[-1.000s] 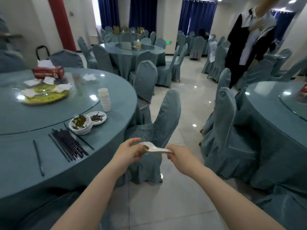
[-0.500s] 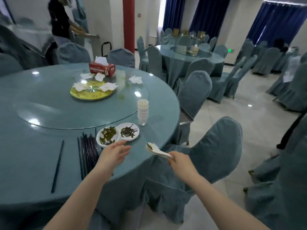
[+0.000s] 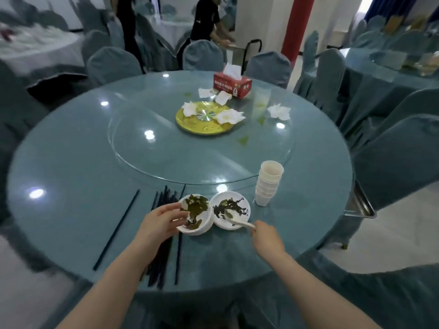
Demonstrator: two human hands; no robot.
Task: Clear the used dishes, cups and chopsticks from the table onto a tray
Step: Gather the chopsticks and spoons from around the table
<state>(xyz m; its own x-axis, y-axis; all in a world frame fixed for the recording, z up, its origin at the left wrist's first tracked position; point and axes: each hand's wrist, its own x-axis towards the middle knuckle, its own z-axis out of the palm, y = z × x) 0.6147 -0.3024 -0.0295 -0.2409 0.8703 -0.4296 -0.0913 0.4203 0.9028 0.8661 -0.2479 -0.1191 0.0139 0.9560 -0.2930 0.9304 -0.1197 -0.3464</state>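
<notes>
A white spoon (image 3: 238,221) lies with its scoop on the small plate (image 3: 230,210) smeared with dark leafy scraps, near the front edge of the tabletop (image 3: 71,167). The right hand (image 3: 267,237) pinches the spoon's handle end, fingers curled round it. Touching that plate on its left stands a white bowl (image 3: 197,214) holding greenish leftovers; the left hand (image 3: 161,223) cups the bowl's left side, thumb at the rim and fingers curved against its wall. Under and beside the left hand lies a bundle of dark chopsticks (image 3: 164,233), pointing away from the front edge, with a single chopstick (image 3: 117,229) lying apart further left. Just right of the plate rises a stack of white cups (image 3: 268,184), leaning slightly. Toward the middle, on the glass turntable (image 3: 166,157), sits a gold platter (image 3: 204,118) with crumpled napkins (image 3: 230,116). A red tissue box (image 3: 231,84) stands near the far edge. Chairs in blue covers (image 3: 399,160) ring the table.
</notes>
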